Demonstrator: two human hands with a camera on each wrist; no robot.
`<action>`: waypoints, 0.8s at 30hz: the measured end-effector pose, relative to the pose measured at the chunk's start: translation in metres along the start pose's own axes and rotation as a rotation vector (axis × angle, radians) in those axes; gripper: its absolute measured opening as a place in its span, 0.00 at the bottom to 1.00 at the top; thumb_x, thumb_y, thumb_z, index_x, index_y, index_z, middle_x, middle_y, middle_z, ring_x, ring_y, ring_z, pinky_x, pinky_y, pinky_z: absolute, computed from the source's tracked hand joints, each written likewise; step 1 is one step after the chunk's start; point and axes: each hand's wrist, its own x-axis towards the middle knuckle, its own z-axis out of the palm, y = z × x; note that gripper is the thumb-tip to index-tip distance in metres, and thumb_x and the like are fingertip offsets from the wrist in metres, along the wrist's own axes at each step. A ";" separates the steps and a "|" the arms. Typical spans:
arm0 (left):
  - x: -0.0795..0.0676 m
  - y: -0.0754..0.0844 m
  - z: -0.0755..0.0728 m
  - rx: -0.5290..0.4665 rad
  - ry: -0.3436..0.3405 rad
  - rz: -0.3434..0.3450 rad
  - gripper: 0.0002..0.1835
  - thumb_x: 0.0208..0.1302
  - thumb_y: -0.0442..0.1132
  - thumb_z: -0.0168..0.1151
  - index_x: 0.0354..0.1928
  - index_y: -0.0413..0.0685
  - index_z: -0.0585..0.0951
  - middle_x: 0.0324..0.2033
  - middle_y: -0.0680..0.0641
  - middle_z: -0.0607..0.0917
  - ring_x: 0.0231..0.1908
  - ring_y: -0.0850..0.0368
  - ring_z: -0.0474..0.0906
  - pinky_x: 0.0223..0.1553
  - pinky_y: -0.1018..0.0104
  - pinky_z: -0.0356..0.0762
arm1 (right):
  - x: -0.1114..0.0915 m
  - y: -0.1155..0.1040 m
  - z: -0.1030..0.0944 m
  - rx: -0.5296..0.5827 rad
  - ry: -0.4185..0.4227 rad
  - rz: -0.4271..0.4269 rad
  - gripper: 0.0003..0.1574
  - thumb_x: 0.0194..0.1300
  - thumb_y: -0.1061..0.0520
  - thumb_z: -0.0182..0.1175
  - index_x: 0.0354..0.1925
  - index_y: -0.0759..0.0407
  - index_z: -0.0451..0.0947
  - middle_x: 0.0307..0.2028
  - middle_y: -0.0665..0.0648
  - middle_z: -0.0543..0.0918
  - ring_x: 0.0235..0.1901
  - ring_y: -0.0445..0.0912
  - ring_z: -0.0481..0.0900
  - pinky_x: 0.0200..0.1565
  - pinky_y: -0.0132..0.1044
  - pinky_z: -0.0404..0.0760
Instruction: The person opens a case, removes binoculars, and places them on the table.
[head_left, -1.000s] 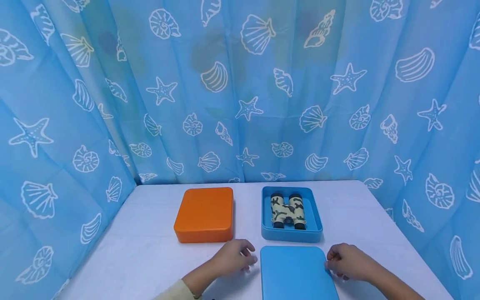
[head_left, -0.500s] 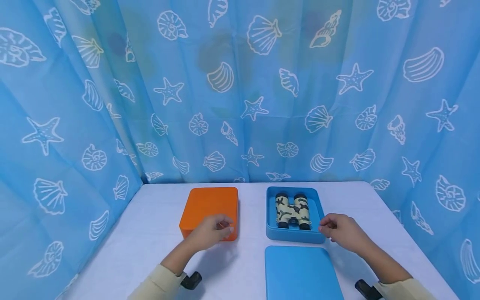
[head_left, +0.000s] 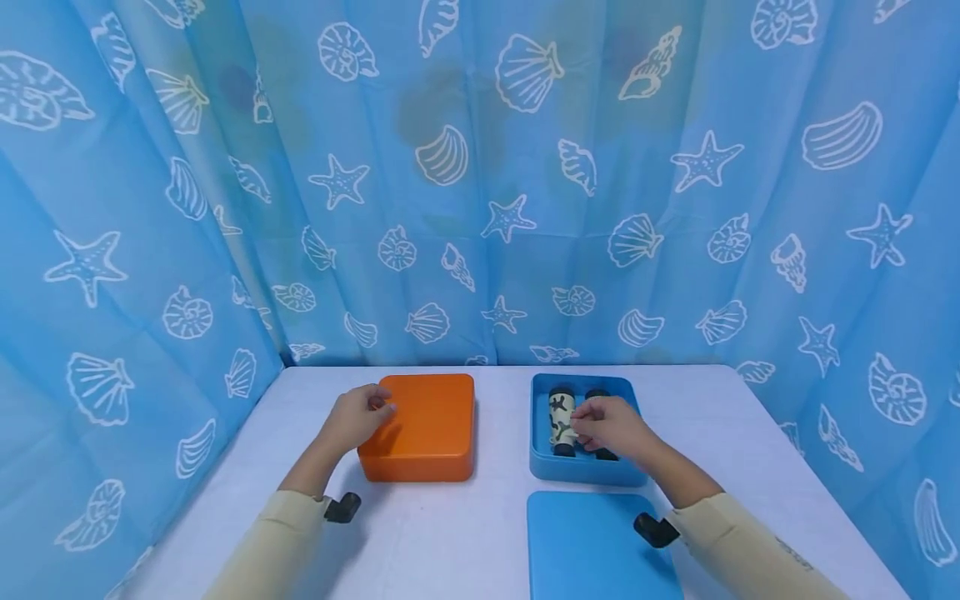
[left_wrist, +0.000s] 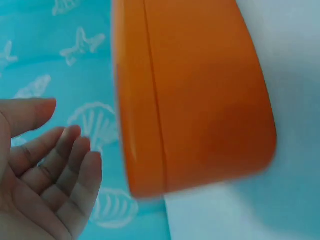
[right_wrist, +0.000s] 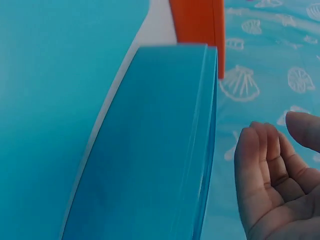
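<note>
A closed orange box [head_left: 438, 417] stands at the middle left of the table, and a seam between lid and base runs along its side [left_wrist: 210, 115]. My left hand [head_left: 352, 419] hovers over its left edge; the left wrist view shows that hand [left_wrist: 52, 180] apart from the box, fingers loosely bent. To the right stands an uncovered blue box [head_left: 581, 469] with camouflage-patterned binoculars [head_left: 561, 415] lying inside. Above them is my right hand [head_left: 617, 429], hiding much of the right barrel. In the right wrist view that hand [right_wrist: 277, 182] holds nothing.
A flat blue lid [head_left: 585, 550] lies on the white tablecloth [head_left: 450, 542] in front of the blue box. Blue curtains [head_left: 480, 208] with shell prints enclose the table at the back and sides. Each sleeve carries a black wrist mount [head_left: 656, 530].
My left hand has moved forward and left, from beside the lid to the orange box. The right hand has left the lid's edge and come forward over the binoculars.
</note>
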 end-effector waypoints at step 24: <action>0.048 -0.024 -0.012 -0.096 -0.189 -0.420 0.25 0.65 0.44 0.64 0.56 0.33 0.71 0.47 0.36 0.78 0.43 0.41 0.79 0.45 0.50 0.81 | 0.084 -0.049 0.109 0.315 -0.132 0.230 0.27 0.69 0.59 0.59 0.61 0.72 0.68 0.52 0.68 0.79 0.51 0.59 0.80 0.47 0.46 0.82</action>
